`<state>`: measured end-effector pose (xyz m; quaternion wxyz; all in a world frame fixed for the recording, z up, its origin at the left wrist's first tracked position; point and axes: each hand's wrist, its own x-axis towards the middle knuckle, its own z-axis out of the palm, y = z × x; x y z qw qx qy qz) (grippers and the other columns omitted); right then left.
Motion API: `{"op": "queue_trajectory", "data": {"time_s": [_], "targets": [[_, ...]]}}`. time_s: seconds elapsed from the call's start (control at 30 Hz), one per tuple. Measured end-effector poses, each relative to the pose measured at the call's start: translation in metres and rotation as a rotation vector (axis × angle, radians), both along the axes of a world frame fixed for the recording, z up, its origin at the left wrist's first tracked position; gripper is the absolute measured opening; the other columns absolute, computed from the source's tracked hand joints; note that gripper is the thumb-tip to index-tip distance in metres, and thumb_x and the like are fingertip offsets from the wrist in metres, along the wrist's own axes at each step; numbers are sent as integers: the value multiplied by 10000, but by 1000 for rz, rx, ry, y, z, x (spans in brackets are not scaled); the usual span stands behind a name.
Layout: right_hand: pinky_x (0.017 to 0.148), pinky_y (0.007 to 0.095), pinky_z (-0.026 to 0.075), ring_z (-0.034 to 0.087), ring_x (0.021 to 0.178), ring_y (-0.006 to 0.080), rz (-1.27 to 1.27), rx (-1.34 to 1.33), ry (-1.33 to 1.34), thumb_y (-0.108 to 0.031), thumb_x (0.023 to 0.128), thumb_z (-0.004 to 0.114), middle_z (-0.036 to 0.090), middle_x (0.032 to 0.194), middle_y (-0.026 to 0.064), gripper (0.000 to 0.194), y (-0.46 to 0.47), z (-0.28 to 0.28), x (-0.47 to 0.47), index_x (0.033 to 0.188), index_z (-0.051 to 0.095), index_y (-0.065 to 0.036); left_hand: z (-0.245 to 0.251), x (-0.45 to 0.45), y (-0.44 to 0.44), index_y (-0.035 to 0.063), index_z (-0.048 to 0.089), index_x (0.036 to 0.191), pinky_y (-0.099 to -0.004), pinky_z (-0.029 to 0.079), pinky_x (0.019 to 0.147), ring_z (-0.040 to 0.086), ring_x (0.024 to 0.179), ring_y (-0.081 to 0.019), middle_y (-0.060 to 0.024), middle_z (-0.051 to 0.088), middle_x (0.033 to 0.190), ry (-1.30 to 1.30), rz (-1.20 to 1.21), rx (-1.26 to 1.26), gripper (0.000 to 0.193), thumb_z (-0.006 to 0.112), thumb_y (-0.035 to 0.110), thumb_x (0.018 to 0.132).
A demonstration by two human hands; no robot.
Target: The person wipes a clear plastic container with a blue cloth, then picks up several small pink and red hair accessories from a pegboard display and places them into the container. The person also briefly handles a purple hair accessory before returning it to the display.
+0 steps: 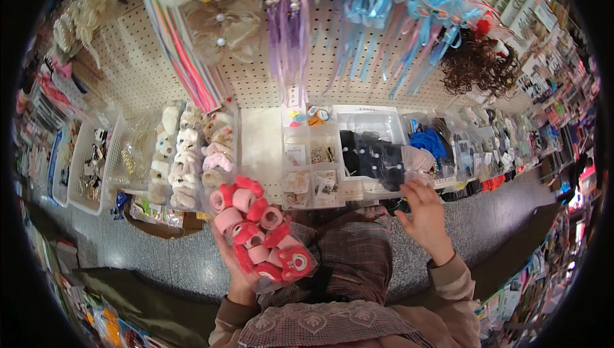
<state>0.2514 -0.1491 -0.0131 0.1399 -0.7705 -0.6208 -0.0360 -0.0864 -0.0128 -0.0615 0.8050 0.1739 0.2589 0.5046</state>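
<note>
My left hand [233, 261] holds a clear plastic pack of pink and red plush bear hair accessories [261, 230] over the shelf's front edge. The pack hides most of its fingers. My right hand [424, 213], fingers apart, is at the shelf edge, by a pale pink mesh item [419, 162]; whether the fingertips touch it cannot be told. Beside that item, dark mesh pieces with pearl beads [376, 156] hang over the front of a white tray [374, 110]. To the left stand clear bins of plush animal hair accessories [184, 170].
A clear divided organizer [312, 168] with small packets stands mid-shelf. Ribbon hair ornaments [288, 26] hang from a white pegboard [240, 84]. At the left is a white plastic basket [79, 175]. A cardboard box [163, 228] sits below the shelf.
</note>
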Motion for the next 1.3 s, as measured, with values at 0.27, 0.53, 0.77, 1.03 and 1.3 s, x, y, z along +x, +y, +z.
{"op": "queue_trajectory", "data": {"time_s": [0.27,0.53,0.77,1.03,1.3], "targets": [[1136,642,227,548,1089,301,64,80,-193,-76,698,696,596,1046,89,507,33,-48,-10,1198,623,-46,22,9,-15,98,347,1448,-452,404,1098,477,1288,-293,-121,468,1411,374,158,454,649,264,590,1033],[1138,573,303,548,868,311,135,314,-106,-98,759,728,558,852,94,234,22,-1,6,964,618,-72,17,15,-13,92,381,1450,-498,363,1121,448,1318,-335,-136,455,1451,529,106,450,750,325,673,979],[1146,616,282,531,903,180,81,1045,1390,-151,889,697,518,920,8,261,-39,44,-26,1097,565,-66,-24,39,13,71,364,1462,-512,386,1108,469,1320,-349,-169,466,1447,-259,-39,-7,786,368,678,961],[1107,569,324,532,967,199,61,771,2680,-199,942,522,529,1003,-3,168,-28,-8,-131,1094,525,-128,-31,74,22,84,409,1455,-530,348,1121,448,1330,-373,-145,468,1456,-179,-27,-169,878,339,766,906],[1179,537,239,502,1100,221,202,335,2907,-257,1038,392,533,1046,28,241,0,-23,-154,1155,524,-92,-22,86,22,85,390,1475,-506,356,1117,442,1335,-342,-139,447,1475,-222,10,-22,831,321,717,940]]}}
